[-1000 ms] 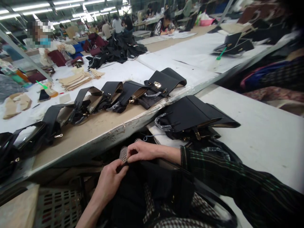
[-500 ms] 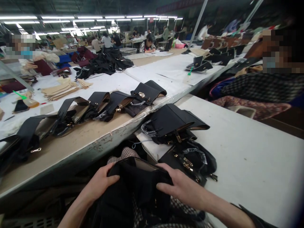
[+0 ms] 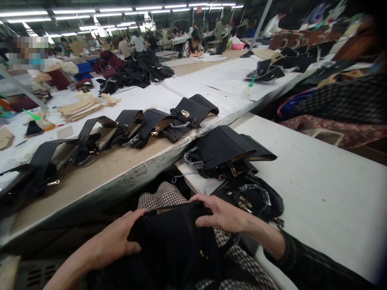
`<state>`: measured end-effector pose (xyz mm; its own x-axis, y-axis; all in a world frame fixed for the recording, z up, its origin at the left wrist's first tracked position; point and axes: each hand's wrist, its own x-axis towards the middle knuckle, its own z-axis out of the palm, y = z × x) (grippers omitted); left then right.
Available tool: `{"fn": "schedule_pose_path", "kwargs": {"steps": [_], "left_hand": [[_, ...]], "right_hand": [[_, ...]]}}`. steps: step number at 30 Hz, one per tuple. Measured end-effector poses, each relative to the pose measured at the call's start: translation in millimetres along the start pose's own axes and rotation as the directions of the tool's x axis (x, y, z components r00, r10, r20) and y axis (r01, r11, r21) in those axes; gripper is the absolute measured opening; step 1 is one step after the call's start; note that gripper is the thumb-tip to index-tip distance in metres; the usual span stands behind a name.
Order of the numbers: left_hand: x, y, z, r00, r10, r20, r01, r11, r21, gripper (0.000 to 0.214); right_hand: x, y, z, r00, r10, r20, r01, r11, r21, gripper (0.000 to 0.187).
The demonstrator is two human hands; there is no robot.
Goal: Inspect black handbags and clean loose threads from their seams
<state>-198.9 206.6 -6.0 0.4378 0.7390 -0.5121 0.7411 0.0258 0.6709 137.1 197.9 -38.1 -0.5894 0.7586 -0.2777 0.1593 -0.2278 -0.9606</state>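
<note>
A black handbag (image 3: 175, 245) rests on my lap over checked trousers. My left hand (image 3: 116, 239) grips its left edge, fingers curled round the rim. My right hand (image 3: 222, 213) holds the bag's top right edge, fingers wrapped over it. Just right of my right hand lie two more black handbags (image 3: 229, 151) with gold clasps and plastic-wrapped handles on the white table (image 3: 317, 193).
A row of black handbags (image 3: 130, 125) lies along the long workbench (image 3: 99, 169) in front. Beige cut pieces (image 3: 78, 108) and a black fabric pile (image 3: 136, 74) sit further back. Other people work at distant tables; a person in checked clothes sits at far right.
My hands went from pinching checked fabric together to gripping the black handbag at both edges. In the last half second the bag's opening has closed flatter and the view shifted slightly.
</note>
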Motion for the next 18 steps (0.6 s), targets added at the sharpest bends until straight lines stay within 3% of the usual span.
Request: {"fn": "schedule_pose_path", "kwargs": {"steps": [3,9,15,18], "left_hand": [[12,5,13.4,0.998,0.051,-0.039,-0.054,0.995,-0.087,0.077],[30,26,6.3,0.986,0.166,-0.016,-0.166,0.976,-0.142,0.031],[51,37,4.7,0.967,0.247,0.060,-0.238,0.963,-0.128,0.019],[51,34,9.9,0.968,0.244,0.056,-0.237,0.966,-0.099,0.018]], "right_hand": [[3,5,5,1.000,-0.014,0.005,0.014,1.000,0.013,0.042],[-10,-5,1,0.999,0.035,-0.022,-0.034,0.999,0.028,0.039],[-18,-13,5,0.999,0.041,-0.021,-0.038,0.991,0.130,0.043],[-22,-16,9,0.997,0.043,-0.069,-0.038,0.996,0.075,0.042]]}}
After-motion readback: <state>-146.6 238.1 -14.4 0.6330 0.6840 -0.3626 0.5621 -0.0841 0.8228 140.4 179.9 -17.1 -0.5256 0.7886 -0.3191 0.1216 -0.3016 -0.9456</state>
